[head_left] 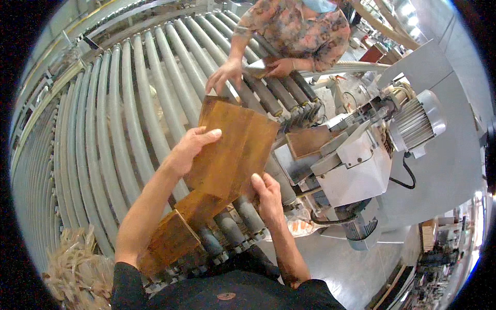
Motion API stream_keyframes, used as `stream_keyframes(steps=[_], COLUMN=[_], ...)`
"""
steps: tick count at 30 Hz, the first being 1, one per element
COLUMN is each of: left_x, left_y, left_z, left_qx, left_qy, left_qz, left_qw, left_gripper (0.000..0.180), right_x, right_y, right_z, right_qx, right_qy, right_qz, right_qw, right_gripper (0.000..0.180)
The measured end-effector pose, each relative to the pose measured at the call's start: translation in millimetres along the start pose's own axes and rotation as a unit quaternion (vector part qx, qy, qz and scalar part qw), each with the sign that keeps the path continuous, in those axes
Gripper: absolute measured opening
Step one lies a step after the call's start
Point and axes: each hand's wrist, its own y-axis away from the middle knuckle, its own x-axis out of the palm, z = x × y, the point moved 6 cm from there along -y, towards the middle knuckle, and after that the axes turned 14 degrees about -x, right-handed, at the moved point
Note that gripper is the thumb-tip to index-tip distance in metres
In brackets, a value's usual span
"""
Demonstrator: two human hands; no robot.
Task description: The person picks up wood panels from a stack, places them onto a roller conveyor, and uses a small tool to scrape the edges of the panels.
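We held one brown wooden board (232, 147) above the roller conveyor (121, 124). Left hand (190, 151): fingers clasping its left edge, thumb on top. Right hand (268, 200): fingers clasping its lower right edge. Below, nearer us, lay further brown boards (173, 238).

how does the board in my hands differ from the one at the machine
The held board is gripped by your left hand and right hand; the machine board has no hand on it. The held board is over the rollers, while the machine board sits beside the machine's metal parts. The held board looks larger in this view than the machine board. Both are brown.
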Motion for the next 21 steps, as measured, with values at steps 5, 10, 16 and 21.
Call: stream_keyframes(steps=[5,10,16,21], left_x=[27.2,59.6,89.9,72.5], left_y=[25.6,67.6,101.7,114.7], left_z=[29.7,47.3,82.5,113.4], left_qx=[0.08,0.129,0.175,0.166], left_qy=[-0.001,-0.089,-0.086,-0.076], left_qz=[-0.041,-0.078,-0.112,-0.177], left_qw=[0.996,0.985,0.974,0.967], left_gripper=[0.059,0.061,0.076,0.077], right_x=[14.0,-9.3,-2.7,8.8], right_y=[38.2,23.7,9.4,25.1], right_z=[22.4,40.3,18.7,7.6], right_qx=[-0.02,-0.104,-0.113,-0.068], right_qy=[-0.036,0.015,-0.027,-0.115], right_qz=[0.074,0.053,-0.009,0.026], right_qw=[0.996,0.993,0.993,0.991], right_gripper=[0.036,0.044,0.047,0.042])
